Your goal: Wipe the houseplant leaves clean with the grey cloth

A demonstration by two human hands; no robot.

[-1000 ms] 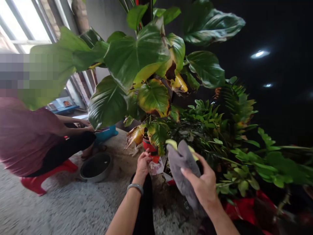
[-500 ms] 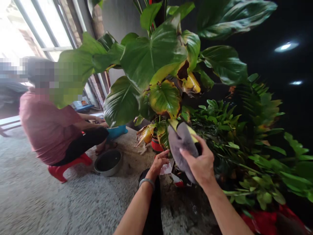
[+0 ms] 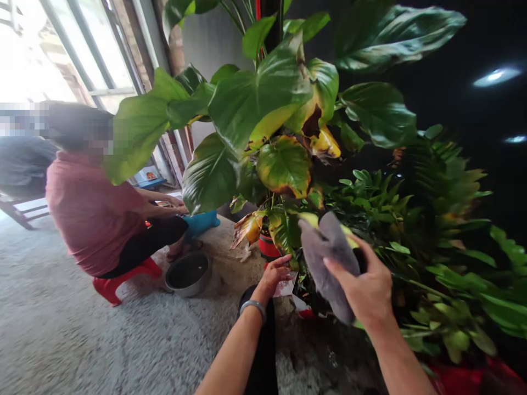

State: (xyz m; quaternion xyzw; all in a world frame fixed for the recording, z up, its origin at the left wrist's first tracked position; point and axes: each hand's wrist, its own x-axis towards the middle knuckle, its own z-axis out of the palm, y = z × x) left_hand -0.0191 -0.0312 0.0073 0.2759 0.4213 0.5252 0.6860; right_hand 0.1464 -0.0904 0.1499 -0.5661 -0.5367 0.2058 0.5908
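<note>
My right hand (image 3: 366, 285) grips a grey cloth (image 3: 325, 258) folded over a yellow-green leaf (image 3: 309, 219) low on a big potted plant (image 3: 263, 104). My left hand (image 3: 275, 274), with a metal bangle on the wrist, reaches in under the plant's lower leaves near the red pot (image 3: 268, 247); its fingers are curled on a leaf edge there. The plant carries large green leaves, some yellowed and brown at the edges (image 3: 284, 164).
A person in a red shirt (image 3: 90, 214) squats on a red stool (image 3: 119, 280) at the left, hands toward a blue tub (image 3: 201, 222). A metal bowl (image 3: 187, 273) sits on the rough floor. Smaller leafy plants (image 3: 411, 230) crowd the right. Windows are at the far left.
The view has swung left and up. My right hand with the cloth has slid right along the leaf; my left hand moved from the red pot to the lower leaves.
</note>
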